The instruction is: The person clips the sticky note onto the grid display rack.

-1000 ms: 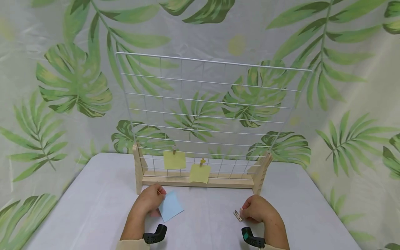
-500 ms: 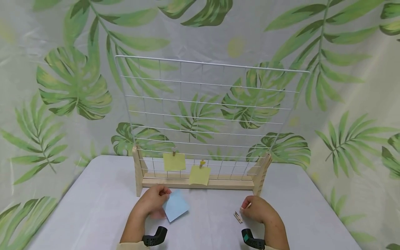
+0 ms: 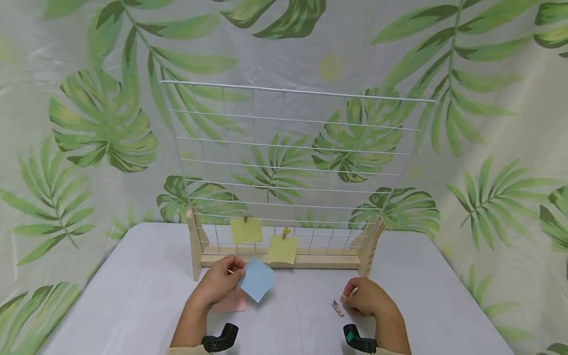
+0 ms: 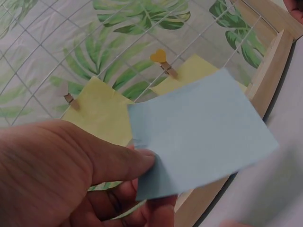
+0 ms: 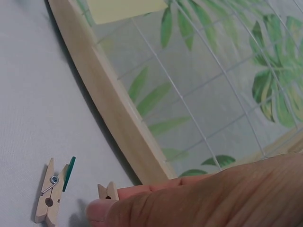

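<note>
My left hand [image 3: 222, 280] pinches a blue paper note [image 4: 199, 137] by one edge between thumb and fingers, raised in front of the rack's wooden base. Beneath that hand a pink paper note [image 3: 234, 301] lies on the table. To the right, my right hand [image 3: 365, 297] pinches a small wooden clothespin [image 5: 109, 190], mostly hidden by the thumb and fingers. Beside its fingertips another clothespin [image 5: 51, 194] with a green piece on it lies on the table. On the rack's lower wires hang two yellow notes [image 3: 246, 230], each clipped by a clothespin, one bearing a yellow heart [image 4: 158, 56].
A white wire grid [image 3: 284, 118] stands upright and slightly tilted across the table's back, held by a wooden stand [image 3: 319, 261]. Its side posts [image 3: 371, 246] reach forward. A leaf-print cloth [image 3: 488, 123] hangs behind. White covering spreads over the table [image 3: 293, 320].
The blue note has moved up and to the right in my left hand, uncovering more of the pink note. My right hand has shifted slightly away from the loose clothespin, holding its own.
</note>
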`<action>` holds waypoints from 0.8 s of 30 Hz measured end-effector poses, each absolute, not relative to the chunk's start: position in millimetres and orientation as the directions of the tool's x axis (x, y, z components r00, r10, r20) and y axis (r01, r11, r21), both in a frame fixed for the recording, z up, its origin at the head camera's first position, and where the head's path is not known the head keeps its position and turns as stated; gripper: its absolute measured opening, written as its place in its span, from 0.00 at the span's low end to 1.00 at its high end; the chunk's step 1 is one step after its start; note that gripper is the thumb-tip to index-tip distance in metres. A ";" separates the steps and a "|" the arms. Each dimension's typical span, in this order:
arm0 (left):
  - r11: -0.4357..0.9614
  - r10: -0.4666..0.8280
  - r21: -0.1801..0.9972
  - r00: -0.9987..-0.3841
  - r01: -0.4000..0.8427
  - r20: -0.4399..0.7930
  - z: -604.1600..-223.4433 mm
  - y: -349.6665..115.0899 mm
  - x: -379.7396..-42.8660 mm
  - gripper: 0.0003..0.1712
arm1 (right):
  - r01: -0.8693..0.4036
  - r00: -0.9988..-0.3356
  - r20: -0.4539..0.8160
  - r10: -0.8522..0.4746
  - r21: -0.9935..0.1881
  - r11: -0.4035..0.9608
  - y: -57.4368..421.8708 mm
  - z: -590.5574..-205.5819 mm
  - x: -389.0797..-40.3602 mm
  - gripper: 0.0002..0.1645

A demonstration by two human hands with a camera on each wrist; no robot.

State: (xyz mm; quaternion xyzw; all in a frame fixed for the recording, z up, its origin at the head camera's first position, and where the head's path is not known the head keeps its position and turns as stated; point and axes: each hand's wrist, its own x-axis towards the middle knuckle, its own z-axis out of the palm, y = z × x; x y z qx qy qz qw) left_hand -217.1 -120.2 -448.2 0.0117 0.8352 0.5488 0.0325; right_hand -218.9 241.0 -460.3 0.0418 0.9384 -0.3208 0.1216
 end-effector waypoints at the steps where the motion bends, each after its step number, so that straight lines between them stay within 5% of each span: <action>1: 0.378 0.054 0.926 -0.998 -0.015 -0.038 -448.0 -119.3 -217.0 0.04 | 0.164 -0.965 -0.261 0.004 -0.596 0.786 240.8 -460.2 -218.8 0.08; 24: -0.085 0.078 0.989 -0.989 0.121 0.128 -427.3 -77.9 -236.2 0.14 | 0.143 -0.975 -0.223 0.005 -0.608 0.781 238.4 -459.2 -220.2 0.02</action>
